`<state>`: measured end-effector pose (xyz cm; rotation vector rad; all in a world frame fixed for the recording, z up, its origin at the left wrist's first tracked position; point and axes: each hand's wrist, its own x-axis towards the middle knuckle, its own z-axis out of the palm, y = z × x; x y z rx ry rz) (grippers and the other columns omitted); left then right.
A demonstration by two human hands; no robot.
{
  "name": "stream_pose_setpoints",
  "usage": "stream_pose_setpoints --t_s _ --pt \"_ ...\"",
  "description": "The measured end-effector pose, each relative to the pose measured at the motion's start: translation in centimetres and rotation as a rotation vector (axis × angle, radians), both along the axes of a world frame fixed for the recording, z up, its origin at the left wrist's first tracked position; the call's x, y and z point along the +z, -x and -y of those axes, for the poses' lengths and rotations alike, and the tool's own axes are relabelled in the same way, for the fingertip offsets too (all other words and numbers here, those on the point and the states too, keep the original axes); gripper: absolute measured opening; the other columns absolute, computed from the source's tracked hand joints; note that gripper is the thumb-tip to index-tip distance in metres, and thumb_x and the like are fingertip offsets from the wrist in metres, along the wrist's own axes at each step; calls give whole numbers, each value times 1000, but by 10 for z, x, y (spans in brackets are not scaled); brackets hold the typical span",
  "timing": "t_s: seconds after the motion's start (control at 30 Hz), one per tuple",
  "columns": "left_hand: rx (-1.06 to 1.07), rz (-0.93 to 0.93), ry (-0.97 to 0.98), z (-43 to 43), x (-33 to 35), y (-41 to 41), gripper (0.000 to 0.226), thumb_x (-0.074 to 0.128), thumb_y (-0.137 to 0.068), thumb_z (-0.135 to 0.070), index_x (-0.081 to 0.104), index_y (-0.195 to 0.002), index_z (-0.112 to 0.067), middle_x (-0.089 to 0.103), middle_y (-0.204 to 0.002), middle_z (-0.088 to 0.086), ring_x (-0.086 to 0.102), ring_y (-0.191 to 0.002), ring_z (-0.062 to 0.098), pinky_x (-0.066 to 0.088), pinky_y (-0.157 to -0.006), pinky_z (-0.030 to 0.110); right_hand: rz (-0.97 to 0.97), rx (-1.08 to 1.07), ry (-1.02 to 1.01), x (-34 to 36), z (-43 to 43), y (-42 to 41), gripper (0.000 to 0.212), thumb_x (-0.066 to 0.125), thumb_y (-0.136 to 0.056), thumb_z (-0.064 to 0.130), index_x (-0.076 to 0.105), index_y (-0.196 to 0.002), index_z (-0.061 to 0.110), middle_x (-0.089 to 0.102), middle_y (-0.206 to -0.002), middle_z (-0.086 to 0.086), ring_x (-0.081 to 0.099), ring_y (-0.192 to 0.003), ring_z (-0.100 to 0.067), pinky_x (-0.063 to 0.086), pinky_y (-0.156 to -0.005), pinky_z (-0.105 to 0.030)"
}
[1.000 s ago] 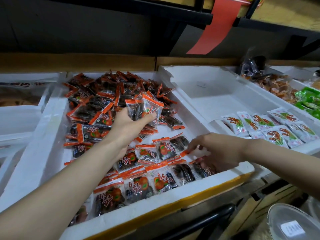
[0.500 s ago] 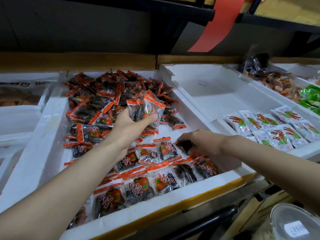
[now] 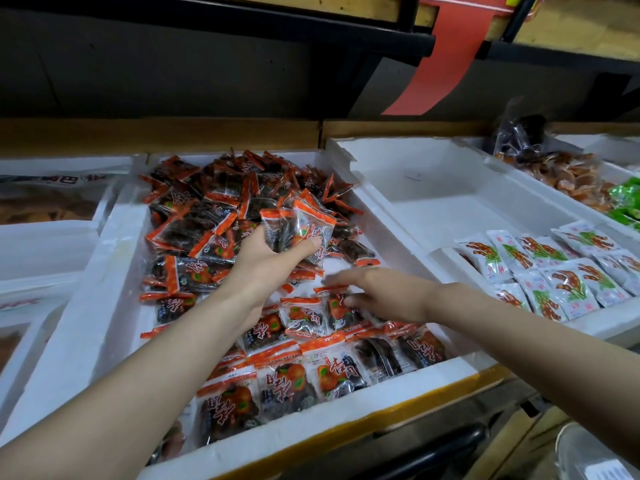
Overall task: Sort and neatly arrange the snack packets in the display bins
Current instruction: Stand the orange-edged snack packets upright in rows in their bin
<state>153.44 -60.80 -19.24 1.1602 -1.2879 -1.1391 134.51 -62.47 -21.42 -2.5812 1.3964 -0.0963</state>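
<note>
two hands; dozens of orange packets

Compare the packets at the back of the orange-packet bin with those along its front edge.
Back packets lie heaped several deep; front packets lie flat in rows. Back packets point every way; front packets all turn an orange end rearward. Both: same clear, orange-trimmed packets, one white foam bin.

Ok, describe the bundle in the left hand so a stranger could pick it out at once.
Find the white foam bin in the middle, full of dark snack packets with orange edges. Above its centre the left hand grips a bundle of packets. It is the only clump held upright above the rest; the pile behind lies loose and the front rows lie flat.
</note>
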Motion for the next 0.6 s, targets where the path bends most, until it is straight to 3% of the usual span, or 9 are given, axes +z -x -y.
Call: stream_pose_setpoints --t_s 0.07,0.2,0.3,0.4,0.53,0.6 --pt "-3 -14 4 0 1 -1 28 76 -80 -28 61 -103 -23 72 -101 -3 68 -95 15 51 -83 29 -29 17 -43 -2 1 -5 47 46 -98 16 36 -144 24 44 -146 2 42 -131 -19 33 -108 -33" --pt "-7 7 -5 0 0 -1 31 76 -80 -30 61 -105 -22 71 -102 -3 67 -96 16 50 -82 30 15 -3 24 0 -2 -4 47 48 -98 19 35 -144 22 39 -148 3 39 -133 -14 30 -109 -25" --pt "-12 12 -24 -2 1 0 32 77 -79 -32 61 -105 -23 72 -100 -3 68 -95 17 52 -86 35 425 -98 89 12 -8 -14 44 43 -99 25 32 -141 15 51 -134 -1 50 -120 -14 41 -102 -28" --pt "-37 -5 -21 -2 1 -1 29 79 -78 -25 63 -102 -25 74 -97 -5 70 -89 13 55 -81 32 909 -199 -16 30 -13 -30 42 45 -97 28 36 -135 13 58 -108 4 62 -93 -9 56 -77 -26" --pt "-92 -51 -54 -3 1 -1 34 81 -74 -19 65 -105 -21 75 -96 0 71 -92 20 57 -84 41 960 -222 -57 40 -11 -37 43 60 -90 26 48 -128 12 55 -112 -3 64 -81 -8 57 -65 -22" --pt "-150 -144 -101 -5 5 -1 19 75 -81 -21 65 -98 -21 76 -87 -2 72 -87 19 59 -71 32 1032 -235 -113 41 -10 -36 36 65 -87 21 54 -119 10 57 -97 -2 63 -69 -4 56 -61 -20"
